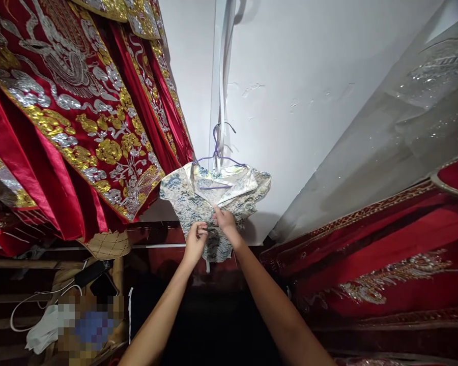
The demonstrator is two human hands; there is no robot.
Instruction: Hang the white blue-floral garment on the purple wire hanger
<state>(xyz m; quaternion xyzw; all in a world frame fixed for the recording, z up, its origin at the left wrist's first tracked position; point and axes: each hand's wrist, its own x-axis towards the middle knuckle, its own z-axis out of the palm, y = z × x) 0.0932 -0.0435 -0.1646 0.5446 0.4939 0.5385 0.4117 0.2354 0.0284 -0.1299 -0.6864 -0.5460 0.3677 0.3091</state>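
A short-sleeved patterned shirt (pixel 181 201), pale with blue-grey and yellow print and a light-edged collar, hangs on a purple hanger (pixel 216 152). The hanger hook is up against a white strap or pole (pixel 221 76) by the wall. My right hand (pixel 225 222) is closed, pinching the shirt's front just below the neck opening. Lower and to its left, my left hand (pixel 196 239) has curled fingers closed at the front of the same shirt. Whatever small part lies between the fingertips is hidden.
Red embroidered cloth (pixel 110 152) with gold and silver sequins hangs at left. More red cloth (pixel 385 274) lies at right, beside a clear plastic sheet (pixel 351 147). At lower left, a wooden chair (pixel 118 274) carries a phone (pixel 104 286), a white cable and crumpled white material.
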